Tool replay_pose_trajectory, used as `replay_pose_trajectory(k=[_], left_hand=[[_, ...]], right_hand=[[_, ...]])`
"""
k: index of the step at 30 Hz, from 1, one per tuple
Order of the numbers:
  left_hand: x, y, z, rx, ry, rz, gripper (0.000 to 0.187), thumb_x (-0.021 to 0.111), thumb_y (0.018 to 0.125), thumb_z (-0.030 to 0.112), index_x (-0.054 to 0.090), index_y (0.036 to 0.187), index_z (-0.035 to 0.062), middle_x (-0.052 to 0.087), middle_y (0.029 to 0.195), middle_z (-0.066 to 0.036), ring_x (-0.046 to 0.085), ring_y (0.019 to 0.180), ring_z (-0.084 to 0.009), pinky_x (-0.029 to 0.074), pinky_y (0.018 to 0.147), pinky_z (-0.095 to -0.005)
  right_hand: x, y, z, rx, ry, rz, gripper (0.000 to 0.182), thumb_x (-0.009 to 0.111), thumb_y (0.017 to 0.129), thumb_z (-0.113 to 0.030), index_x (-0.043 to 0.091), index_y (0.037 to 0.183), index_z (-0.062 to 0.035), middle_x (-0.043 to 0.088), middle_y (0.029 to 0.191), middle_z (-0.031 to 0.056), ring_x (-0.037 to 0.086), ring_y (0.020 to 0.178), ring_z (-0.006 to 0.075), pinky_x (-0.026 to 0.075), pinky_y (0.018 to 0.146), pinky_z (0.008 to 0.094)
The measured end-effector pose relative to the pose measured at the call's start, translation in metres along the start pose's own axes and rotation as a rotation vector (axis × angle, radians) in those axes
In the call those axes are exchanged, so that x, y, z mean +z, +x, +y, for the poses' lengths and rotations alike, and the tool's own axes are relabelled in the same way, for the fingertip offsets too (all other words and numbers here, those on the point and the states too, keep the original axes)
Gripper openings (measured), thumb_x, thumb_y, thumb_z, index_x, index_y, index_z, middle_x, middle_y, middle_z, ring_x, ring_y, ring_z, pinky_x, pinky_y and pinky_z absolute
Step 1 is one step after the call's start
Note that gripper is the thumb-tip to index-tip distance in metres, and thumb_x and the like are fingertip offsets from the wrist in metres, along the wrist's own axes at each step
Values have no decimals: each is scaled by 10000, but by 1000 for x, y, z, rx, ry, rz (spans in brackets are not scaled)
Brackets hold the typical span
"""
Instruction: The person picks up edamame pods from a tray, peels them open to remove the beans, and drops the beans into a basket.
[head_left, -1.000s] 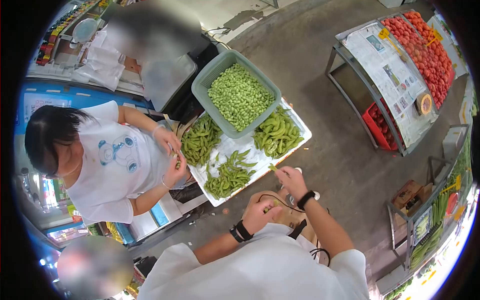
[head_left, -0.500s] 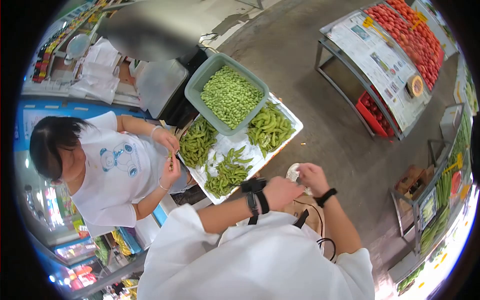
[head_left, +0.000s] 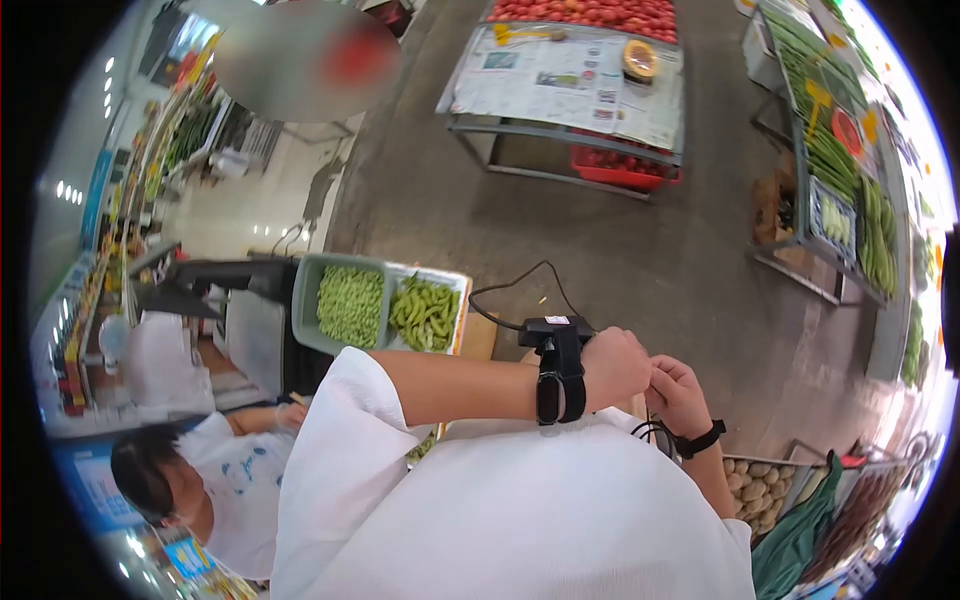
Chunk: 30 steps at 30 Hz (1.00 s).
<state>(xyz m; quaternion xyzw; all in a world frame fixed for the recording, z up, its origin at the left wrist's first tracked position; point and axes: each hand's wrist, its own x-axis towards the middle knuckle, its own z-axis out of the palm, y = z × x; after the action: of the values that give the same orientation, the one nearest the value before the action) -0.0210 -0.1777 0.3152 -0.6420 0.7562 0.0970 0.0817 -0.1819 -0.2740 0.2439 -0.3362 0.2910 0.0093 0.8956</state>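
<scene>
My left hand is curled closed in front of my body, its fingers turned away from view. A black strapped device with a cable sits on that wrist. Close against it, my right hand has its fingers bent together near the left fingertips; whatever lies between them, if anything, is too small or hidden to make out. A black band circles the right wrist. Left of my hands, past my forearm, stand a grey-green tub of shelled green beans and a pile of green pods on a white tray.
At the left, a person in a white shirt is beside the tray. Ahead stands a newspaper-covered table with tomatoes and a cut melon. Vegetable stands line the right; potatoes lie at the lower right.
My view has turned to the right, so the tub and the other person now appear further left and lower. My hands have come closer together; my left forearm now covers part of the tray.
</scene>
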Motion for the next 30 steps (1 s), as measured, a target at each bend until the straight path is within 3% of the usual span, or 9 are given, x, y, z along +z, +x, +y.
replay_pose_trajectory(k=[5,8,14,18,20,23,26,27,30], left_hand=[[-8,41,20,103,46,8,90,626,766,198,654,793,116,628,697,6,616,704,-165,455,569,-282],[-22,60,29,155,94,-90,116,622,774,198,655,854,120,630,719,5,625,714,-161,462,574,-275],[-21,83,40,125,-7,8,123,607,801,211,646,880,126,634,749,-6,650,731,-183,498,585,-304],[-27,89,23,33,-457,-116,212,540,908,269,628,843,87,639,731,-81,642,708,-277,507,600,-367],[-39,90,17,-59,-990,-273,257,520,945,273,635,855,63,662,734,-63,634,684,-224,485,603,-336],[-22,86,12,-1,-1320,-423,269,509,962,259,646,900,35,674,743,-38,611,691,-140,465,638,-287],[-24,82,13,-106,-1370,-368,237,538,955,219,645,908,13,658,732,-5,588,741,-69,451,679,-237],[-20,79,14,-231,-1493,-297,161,602,922,170,648,928,16,656,779,-1,587,771,-61,448,695,-214],[-14,76,24,-382,-1627,209,108,653,883,108,646,933,14,648,840,3,570,780,-51,441,680,-203]], right_hand=[[-26,-25,-10,-27,127,22,103,557,945,-129,589,961,-33,497,694,-49,367,536,14,284,462,159],[-44,-30,-14,-47,138,15,114,545,952,-148,586,939,-42,525,695,-42,376,509,19,282,448,163],[-68,-37,-31,-4,180,-50,82,553,938,-112,560,881,-54,504,709,-49,368,535,18,282,457,164],[-70,-53,-45,-136,141,36,76,569,926,-106,603,934,-38,522,707,-44,379,546,6,281,463,167],[-63,-58,-51,-282,-37,147,97,580,917,-94,628,968,-28,546,714,-36,405,562,0,300,479,160],[-44,-60,-53,-395,-198,205,147,623,886,-92,647,1009,-14,597,758,-32,486,622,-2,383,550,155],[-41,-50,-48,-441,-180,256,137,641,881,-109,643,980,-14,589,752,-43,498,620,-3,406,543,157],[-40,-49,-48,-429,-138,282,128,641,881,-109,643,969,-16,585,746,-44,495,612,-4,404,535,157],[-35,-51,-47,-400,-7,314,92,636,885,-98,638,932,-20,553,706,-54,465,568,-7,363,484,160]])
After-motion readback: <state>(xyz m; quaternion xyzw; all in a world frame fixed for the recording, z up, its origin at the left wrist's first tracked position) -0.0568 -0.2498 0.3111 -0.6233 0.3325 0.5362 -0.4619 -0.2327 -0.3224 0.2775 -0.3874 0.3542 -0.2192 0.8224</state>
